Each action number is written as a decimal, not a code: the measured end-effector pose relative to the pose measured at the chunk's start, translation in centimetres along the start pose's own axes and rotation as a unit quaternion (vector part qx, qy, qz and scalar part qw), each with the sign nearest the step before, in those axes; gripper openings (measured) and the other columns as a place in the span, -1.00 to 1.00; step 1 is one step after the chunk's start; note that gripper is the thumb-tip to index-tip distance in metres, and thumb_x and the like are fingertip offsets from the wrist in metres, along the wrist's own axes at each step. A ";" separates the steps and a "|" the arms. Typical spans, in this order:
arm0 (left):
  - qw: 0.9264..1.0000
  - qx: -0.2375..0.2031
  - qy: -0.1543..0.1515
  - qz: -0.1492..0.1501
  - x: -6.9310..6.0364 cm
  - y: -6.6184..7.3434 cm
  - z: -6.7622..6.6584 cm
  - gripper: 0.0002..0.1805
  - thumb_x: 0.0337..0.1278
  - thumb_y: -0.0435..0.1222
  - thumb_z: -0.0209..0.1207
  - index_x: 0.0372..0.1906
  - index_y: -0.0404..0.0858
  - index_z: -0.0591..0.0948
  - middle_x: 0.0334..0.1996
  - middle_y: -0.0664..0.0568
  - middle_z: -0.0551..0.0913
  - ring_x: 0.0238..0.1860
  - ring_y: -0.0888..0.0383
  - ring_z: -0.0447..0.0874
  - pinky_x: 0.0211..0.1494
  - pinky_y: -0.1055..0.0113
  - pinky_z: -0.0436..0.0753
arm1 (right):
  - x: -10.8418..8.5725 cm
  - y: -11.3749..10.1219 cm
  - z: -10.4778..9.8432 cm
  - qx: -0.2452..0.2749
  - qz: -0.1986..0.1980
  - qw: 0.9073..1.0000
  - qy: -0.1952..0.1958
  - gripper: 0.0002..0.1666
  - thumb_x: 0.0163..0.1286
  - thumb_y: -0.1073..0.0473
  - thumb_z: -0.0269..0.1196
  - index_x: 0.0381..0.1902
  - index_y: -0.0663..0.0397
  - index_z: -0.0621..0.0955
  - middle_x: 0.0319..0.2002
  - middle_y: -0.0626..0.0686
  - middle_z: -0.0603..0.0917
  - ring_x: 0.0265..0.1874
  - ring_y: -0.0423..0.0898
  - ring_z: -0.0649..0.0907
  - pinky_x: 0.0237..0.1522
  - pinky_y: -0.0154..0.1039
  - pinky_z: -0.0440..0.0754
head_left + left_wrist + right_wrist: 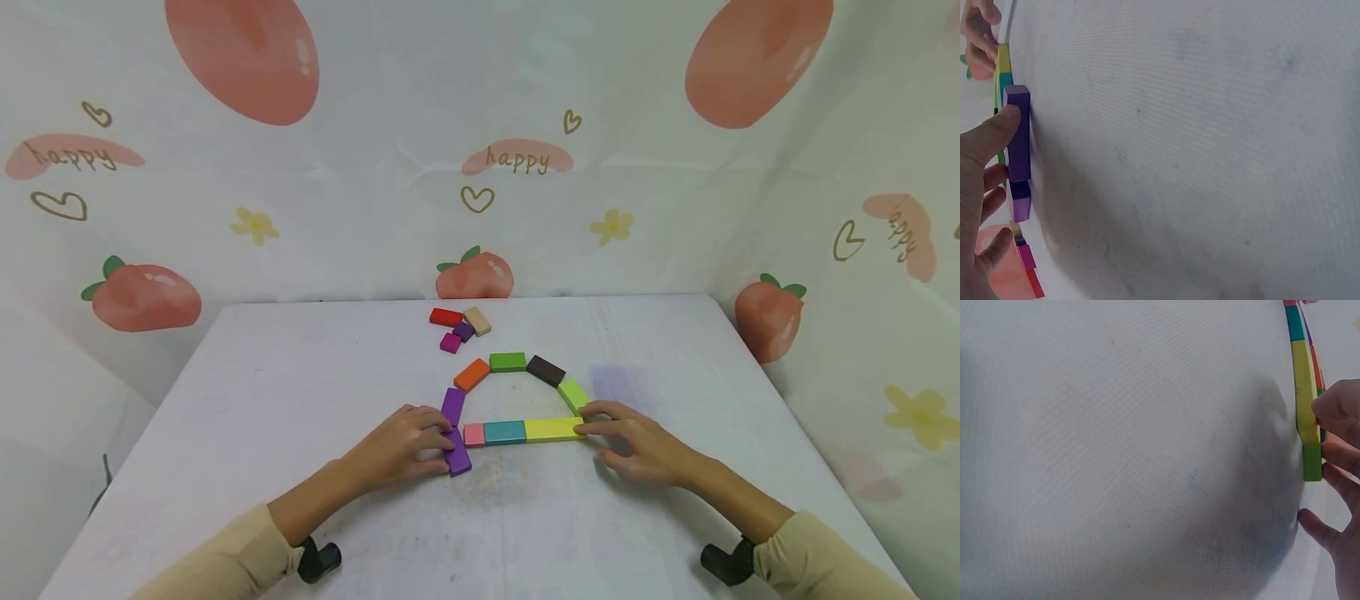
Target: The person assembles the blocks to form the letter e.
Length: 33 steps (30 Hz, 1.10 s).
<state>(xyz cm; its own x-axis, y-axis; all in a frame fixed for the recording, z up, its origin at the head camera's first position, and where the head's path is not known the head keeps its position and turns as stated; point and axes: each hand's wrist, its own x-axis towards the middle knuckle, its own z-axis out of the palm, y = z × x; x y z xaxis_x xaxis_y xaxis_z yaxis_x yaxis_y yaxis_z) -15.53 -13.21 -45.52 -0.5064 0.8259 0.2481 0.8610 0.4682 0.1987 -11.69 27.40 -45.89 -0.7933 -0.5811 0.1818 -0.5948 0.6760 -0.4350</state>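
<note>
In the head view, my left hand (405, 446) pinches a purple block (457, 454) between thumb and fingers. The left wrist view shows the thumb (1009, 115) against one end of it. A second purple block (453, 406) lies just beyond. My right hand (637, 442) has its fingers loosely extended. Its fingertips touch the right end of a long yellow block (553, 429) and a lime green block (574, 396). A pink block (474, 435) and a teal block (505, 432) lie in line with the yellow one. The lime block's near end shows in the right wrist view.
An orange block (472, 375), a green block (507, 362) and a dark brown block (546, 371) curve behind the straight row. Farther back lie a red block (446, 317), a tan block (477, 321), a dark purple block (463, 332) and a magenta block (451, 342).
</note>
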 end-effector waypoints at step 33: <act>0.945 -0.094 0.012 -0.314 7.6 -9.6 -2.5 -0.46 0.27 -0.20 0.27 0.29 -0.35 0.53 0.24 -0.22 0.56 0.31 -0.17 0.45 0.34 -0.09 0.43 | 0.1 0.0 0.0 0.005 0.007 1.000 -0.002 -0.54 0.20 0.29 0.35 0.09 -0.10 0.72 0.21 -0.01 0.56 0.22 0.01 0.52 0.12 0.15 0.57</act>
<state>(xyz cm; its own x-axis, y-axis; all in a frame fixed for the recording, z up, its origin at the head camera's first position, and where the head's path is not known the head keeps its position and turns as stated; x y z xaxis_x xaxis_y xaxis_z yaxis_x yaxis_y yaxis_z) -27.75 -12.20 -43.17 -0.9173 0.3955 0.0460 0.3677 0.7972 0.4789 -11.75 27.39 -45.84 -0.8012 -0.5733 0.1715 -0.5818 0.6794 -0.4470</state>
